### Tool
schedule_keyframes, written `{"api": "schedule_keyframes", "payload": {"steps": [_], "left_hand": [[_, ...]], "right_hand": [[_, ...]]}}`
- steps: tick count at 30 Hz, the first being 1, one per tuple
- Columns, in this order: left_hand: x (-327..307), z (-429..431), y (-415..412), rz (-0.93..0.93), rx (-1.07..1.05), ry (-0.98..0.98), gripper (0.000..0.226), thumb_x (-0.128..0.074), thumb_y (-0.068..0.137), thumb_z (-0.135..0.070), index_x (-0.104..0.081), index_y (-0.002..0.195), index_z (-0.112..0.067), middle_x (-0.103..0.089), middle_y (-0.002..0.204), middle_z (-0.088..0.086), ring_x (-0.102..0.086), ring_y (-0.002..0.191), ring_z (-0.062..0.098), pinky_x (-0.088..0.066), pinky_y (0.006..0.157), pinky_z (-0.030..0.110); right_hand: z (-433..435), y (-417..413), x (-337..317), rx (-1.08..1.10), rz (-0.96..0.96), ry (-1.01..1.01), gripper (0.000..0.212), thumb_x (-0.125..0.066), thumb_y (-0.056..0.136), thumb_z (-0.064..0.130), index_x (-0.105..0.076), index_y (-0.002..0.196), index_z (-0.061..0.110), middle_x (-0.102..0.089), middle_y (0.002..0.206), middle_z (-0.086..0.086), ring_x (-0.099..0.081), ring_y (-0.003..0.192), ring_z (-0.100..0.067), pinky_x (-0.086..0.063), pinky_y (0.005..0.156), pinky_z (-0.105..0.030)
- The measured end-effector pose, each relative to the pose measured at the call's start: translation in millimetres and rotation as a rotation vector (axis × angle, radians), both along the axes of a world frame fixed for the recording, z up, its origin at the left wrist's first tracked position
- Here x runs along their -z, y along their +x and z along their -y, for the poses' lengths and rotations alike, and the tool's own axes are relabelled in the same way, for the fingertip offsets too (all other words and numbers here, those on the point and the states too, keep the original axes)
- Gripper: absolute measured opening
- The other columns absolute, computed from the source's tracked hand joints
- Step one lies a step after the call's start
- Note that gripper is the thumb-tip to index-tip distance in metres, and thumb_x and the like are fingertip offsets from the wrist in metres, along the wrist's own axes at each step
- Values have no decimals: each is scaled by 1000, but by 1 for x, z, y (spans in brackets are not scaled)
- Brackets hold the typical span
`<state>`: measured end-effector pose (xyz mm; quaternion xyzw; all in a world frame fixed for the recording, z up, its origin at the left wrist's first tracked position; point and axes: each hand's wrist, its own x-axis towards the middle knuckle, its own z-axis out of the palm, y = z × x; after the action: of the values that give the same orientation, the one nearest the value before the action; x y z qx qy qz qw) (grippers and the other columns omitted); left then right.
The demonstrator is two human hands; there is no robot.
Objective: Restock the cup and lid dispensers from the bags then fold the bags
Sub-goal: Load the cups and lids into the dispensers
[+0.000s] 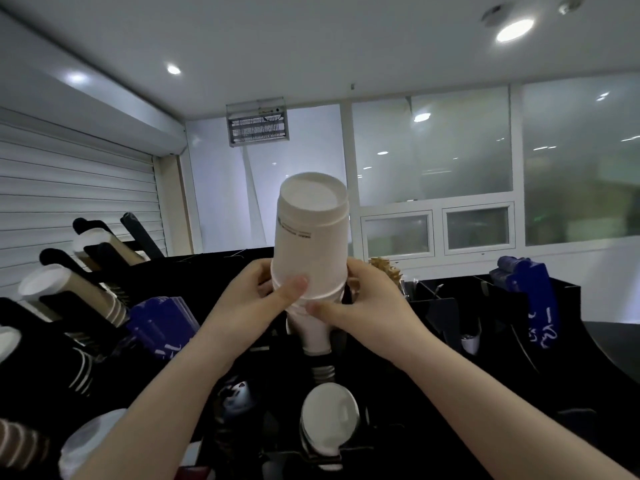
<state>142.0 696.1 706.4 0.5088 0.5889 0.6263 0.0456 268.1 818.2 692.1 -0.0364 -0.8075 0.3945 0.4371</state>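
Cups (308, 244) stand upright, bottoms up, over the dispenser (317, 344); left hand (254, 299) and right hand (363, 306) grip their lower rims.

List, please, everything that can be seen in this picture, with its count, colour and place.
white cup stack: one, white, centre, bottoms up, above more white cups in the dispenser
lid stack: one, white, bottom centre
brown cup stacks: several, brown with white bottoms, in black rails at left
blue packs: two groups, blue, left of centre and far right
black organiser: one, black, right
wooden sticks: one bunch, tan, behind the right hand
roller shutter: one, white, left wall
left hand: one, grips the white cup stack from the left
right hand: one, grips it from the right
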Motion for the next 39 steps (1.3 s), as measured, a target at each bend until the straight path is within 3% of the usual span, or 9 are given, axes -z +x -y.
{"api": "schedule_keyframes", "payload": {"steps": [3, 6, 10, 14, 21, 25, 29, 33, 39], "left_hand": [[-19, 5, 2, -5, 23, 113, 71, -77, 57, -59, -57, 117, -26, -71, 106, -6, -68, 98, 12, -52, 80, 26], [-33, 7, 2, -92, 44, 161, 67, -75, 63, -59, -55, 123, -36, -69, 112, 0, -66, 103, 18, -50, 87, 37], [-48, -1, -2, -182, -7, 209, 56, -73, 67, -51, -57, 119, -43, -68, 112, -6, -66, 102, 14, -52, 86, 35], [-60, -17, -14, -209, 7, 186, 59, -72, 69, -47, -52, 125, -43, -65, 119, -12, -62, 109, 9, -48, 91, 31], [-31, -50, -64, -246, -233, -119, 51, -48, 96, -35, -33, 144, -37, -36, 147, -17, -32, 127, -6, -24, 102, 19], [-8, -59, -79, -326, -242, -278, 49, -41, 99, -31, -29, 147, -32, -30, 153, -10, -21, 140, 4, -18, 112, 24], [1, -60, -76, -308, -154, -282, 41, -44, 94, -38, -44, 135, -43, -47, 142, -11, -27, 141, 13, -21, 116, 39], [-1, -58, -75, -402, -306, -294, 29, -42, 99, -24, -60, 120, -32, -60, 125, -9, -46, 128, 15, -34, 106, 41], [-1, -58, -71, -332, -276, -218, 26, -47, 95, -25, -68, 110, -30, -70, 105, -12, -62, 101, 8, -47, 93, 35]], "right_hand": [[6, 6, -20, -15, -52, 45, 41, -69, 70, 47, -66, 108, 32, -68, 105, 14, -59, 105, -2, -50, 91, -30], [10, 11, -39, -98, -115, 9, 41, -68, 74, 43, -56, 113, 46, -69, 104, 18, -62, 101, 4, -52, 84, -22], [9, 11, -70, -60, -264, 27, 57, -73, 72, 36, -51, 124, 33, -65, 113, 16, -59, 108, 0, -51, 90, -32], [1, 6, -97, -72, -347, 98, 70, -77, 68, 25, -44, 129, 35, -59, 115, 19, -59, 106, 1, -55, 81, -28], [-43, -28, -101, 144, -174, 66, 68, -79, 72, 29, -40, 128, 35, -54, 108, 21, -58, 103, -10, -50, 91, -41], [-63, -55, -88, 180, -33, 84, 78, -78, 74, 32, -33, 137, 35, -55, 117, 13, -55, 109, -15, -46, 91, -35], [-72, -76, -73, 169, 23, 80, 73, -79, 72, 29, -36, 131, 32, -55, 114, 13, -53, 104, -13, -41, 80, -25], [-72, -81, -65, 157, 74, 169, 71, -79, 68, 25, -35, 122, 38, -54, 105, 19, -55, 98, -9, -41, 70, -17], [-81, -72, -87, 259, 114, 213, 74, -73, 76, 30, -28, 135, 33, -50, 108, 7, -52, 101, -19, -44, 82, -33]]}}
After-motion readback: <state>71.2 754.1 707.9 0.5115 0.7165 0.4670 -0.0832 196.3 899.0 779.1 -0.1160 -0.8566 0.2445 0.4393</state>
